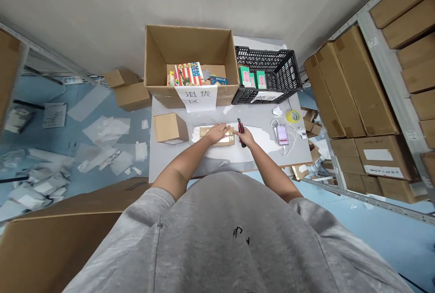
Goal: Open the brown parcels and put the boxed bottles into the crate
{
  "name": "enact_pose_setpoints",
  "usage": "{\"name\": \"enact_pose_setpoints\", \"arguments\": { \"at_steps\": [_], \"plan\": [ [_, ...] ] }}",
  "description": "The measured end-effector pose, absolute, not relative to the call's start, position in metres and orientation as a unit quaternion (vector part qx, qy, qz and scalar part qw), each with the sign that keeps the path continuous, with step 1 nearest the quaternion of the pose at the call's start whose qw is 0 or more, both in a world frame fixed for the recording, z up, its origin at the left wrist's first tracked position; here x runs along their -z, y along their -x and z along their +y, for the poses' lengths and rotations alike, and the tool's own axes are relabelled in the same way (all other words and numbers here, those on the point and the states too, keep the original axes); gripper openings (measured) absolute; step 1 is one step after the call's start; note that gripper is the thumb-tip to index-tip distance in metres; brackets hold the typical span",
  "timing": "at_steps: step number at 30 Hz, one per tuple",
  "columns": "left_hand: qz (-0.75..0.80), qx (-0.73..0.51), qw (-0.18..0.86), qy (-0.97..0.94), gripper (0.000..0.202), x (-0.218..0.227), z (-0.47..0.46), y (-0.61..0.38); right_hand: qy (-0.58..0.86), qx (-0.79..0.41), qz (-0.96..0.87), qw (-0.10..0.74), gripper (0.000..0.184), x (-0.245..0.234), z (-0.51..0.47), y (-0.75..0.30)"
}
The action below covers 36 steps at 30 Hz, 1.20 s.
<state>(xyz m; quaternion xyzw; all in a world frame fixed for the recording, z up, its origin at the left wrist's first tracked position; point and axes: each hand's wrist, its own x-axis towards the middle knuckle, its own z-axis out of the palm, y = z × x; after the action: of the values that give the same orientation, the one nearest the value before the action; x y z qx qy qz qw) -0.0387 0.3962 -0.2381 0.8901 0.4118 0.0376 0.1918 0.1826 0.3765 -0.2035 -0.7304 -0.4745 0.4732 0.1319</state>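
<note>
A small flat cardboard box with a pale label lies near the middle of the table. My left hand rests on top of it, fingers stretched out across its surface. At the box's right end, my right hand is closed around a red and black box cutter. The cutter points away from me, and whether its blade is out is too small to tell. White paper is spread under the box and both hands.
A closed carton stands left on the table. Behind are an open carton of books and a black crate with green boxes. Tape and a cabled phone lie right. Shelved cartons flank me.
</note>
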Motion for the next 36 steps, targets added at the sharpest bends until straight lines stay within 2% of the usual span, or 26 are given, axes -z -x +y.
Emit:
{"name": "enact_pose_setpoints", "arguments": {
  "at_steps": [3, 8, 12, 15, 18, 22, 25, 30, 36],
  "plan": [
    [0.423, -0.062, 0.207, -0.880, 0.049, 0.232, 0.393, 0.034, 0.717, -0.521, -0.436, 0.156, 0.039, 0.220, 0.384, -0.178],
    [0.443, -0.084, 0.224, -0.864, 0.055, 0.230, 0.364, 0.031, 0.737, -0.546, -0.363, 0.165, 0.036, 0.237, 0.393, -0.169],
    [0.451, -0.061, 0.215, -0.864, 0.064, 0.233, 0.357, 0.026, 0.737, -0.523, -0.396, 0.161, 0.036, 0.235, 0.393, -0.167],
    [0.454, -0.041, 0.217, -0.863, 0.063, 0.235, 0.361, 0.022, 0.712, -0.509, -0.446, 0.188, 0.036, 0.228, 0.377, -0.176],
    [0.442, -0.036, 0.225, -0.868, 0.062, 0.235, 0.364, 0.020, 0.679, -0.526, -0.463, 0.218, 0.052, 0.218, 0.350, -0.196],
    [0.447, -0.033, 0.227, -0.865, 0.061, 0.237, 0.360, 0.021, 0.627, -0.578, -0.488, 0.185, 0.064, 0.207, 0.321, -0.218],
    [0.441, -0.033, 0.229, -0.867, 0.062, 0.239, 0.357, 0.021, 0.622, -0.589, -0.488, 0.165, 0.062, 0.208, 0.315, -0.220],
    [0.443, -0.035, 0.242, -0.862, 0.062, 0.240, 0.357, 0.021, 0.624, -0.577, -0.494, 0.183, 0.058, 0.216, 0.310, -0.216],
    [0.430, -0.023, 0.231, -0.872, 0.060, 0.241, 0.355, 0.021, 0.650, -0.549, -0.503, 0.152, 0.054, 0.213, 0.305, -0.212]
  ]
}}
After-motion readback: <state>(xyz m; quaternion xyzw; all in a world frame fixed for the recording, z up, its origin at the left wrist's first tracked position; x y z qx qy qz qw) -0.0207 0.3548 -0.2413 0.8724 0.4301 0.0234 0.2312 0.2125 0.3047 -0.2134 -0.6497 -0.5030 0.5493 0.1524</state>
